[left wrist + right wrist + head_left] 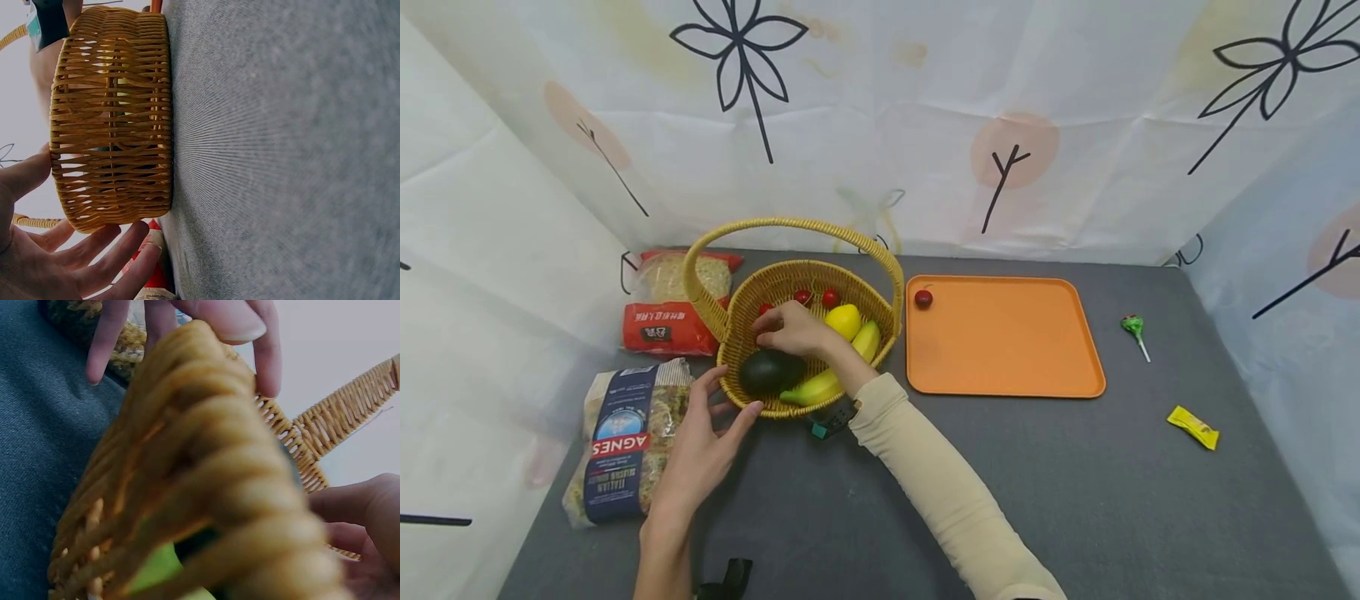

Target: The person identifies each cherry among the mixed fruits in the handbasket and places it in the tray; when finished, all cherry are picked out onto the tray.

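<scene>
A yellow wicker basket (808,265) with a tall handle holds a dark green avocado (769,372), a yellow lemon (844,320), red cherries (831,298) and yellow-green banana (812,390), partly covered by the right forearm. My left hand (703,446) touches the basket's near left side, its thumb at the rim and its fairly straight fingers spread along the outer wall. Inside the basket, my right hand (797,329) reaches above the avocado, close to a cherry at the left wall. Its fingertips are partly hidden behind the rim in the right wrist view, so any grasp is unclear.
Right of the basket lies an orange tray (1000,337) with one cherry (923,298) at its upper left. A green lollipop (1133,327) and a yellow-wrapped candy (1193,427) lie farther right. On the left are a red food bag (670,327) and an AGNES pasta bag (617,446).
</scene>
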A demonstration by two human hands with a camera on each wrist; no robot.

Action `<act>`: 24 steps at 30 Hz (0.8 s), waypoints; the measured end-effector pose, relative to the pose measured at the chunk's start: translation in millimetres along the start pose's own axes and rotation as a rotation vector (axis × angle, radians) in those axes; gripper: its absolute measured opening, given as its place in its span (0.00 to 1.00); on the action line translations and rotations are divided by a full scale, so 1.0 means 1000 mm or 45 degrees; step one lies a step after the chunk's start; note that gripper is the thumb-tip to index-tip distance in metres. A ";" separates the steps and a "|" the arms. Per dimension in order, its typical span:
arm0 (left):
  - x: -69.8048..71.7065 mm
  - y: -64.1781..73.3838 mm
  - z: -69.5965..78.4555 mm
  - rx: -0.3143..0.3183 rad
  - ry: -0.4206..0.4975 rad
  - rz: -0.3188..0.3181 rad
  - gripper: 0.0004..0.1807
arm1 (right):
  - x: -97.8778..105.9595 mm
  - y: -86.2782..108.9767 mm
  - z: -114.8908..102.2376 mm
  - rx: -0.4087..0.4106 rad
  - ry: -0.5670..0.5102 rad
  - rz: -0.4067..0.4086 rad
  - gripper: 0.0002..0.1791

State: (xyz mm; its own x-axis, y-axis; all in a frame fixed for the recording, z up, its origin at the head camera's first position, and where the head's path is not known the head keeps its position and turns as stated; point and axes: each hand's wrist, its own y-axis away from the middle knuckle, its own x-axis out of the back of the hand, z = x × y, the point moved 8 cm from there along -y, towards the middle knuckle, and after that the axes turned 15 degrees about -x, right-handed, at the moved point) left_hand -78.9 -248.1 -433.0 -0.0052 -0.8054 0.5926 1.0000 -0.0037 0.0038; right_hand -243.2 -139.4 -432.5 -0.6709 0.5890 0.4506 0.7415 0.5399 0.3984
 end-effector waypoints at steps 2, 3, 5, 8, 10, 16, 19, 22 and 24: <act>0.000 0.000 -0.001 0.005 0.001 0.001 0.50 | 0.006 0.002 0.000 0.010 -0.005 0.070 0.19; 0.000 0.000 -0.001 0.008 0.001 0.001 0.50 | 0.009 0.005 -0.001 0.018 -0.018 0.103 0.18; 0.000 0.000 -0.002 0.012 0.001 0.002 0.50 | 0.017 0.010 -0.003 0.046 -0.046 0.164 0.18; 0.000 0.000 -0.003 0.016 0.000 0.001 0.50 | 0.028 0.021 -0.007 0.111 -0.103 0.220 0.17; 0.000 0.000 -0.003 0.014 -0.002 0.001 0.50 | 0.034 0.032 -0.009 0.157 -0.146 0.224 0.17; 0.000 0.000 -0.002 0.001 -0.005 0.002 0.50 | 0.054 0.072 -0.016 0.264 -0.203 0.202 0.19; 0.000 0.001 -0.002 0.003 -0.003 0.001 0.50 | 0.063 0.097 -0.019 0.315 -0.211 0.206 0.18; 0.000 0.001 -0.002 0.010 -0.003 0.000 0.50 | 0.073 0.123 -0.021 0.368 -0.226 0.203 0.18; 0.000 0.001 -0.002 0.011 -0.005 0.002 0.50 | 0.079 0.141 -0.020 0.406 -0.228 0.196 0.18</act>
State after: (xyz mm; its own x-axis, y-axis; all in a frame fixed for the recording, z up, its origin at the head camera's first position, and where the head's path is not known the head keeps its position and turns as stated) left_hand -78.3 -249.2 -434.4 -0.0041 -0.8033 0.5956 0.9999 0.0022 0.0098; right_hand -191.5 -28.9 -324.5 -0.5638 0.7579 0.3281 0.8125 0.5802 0.0559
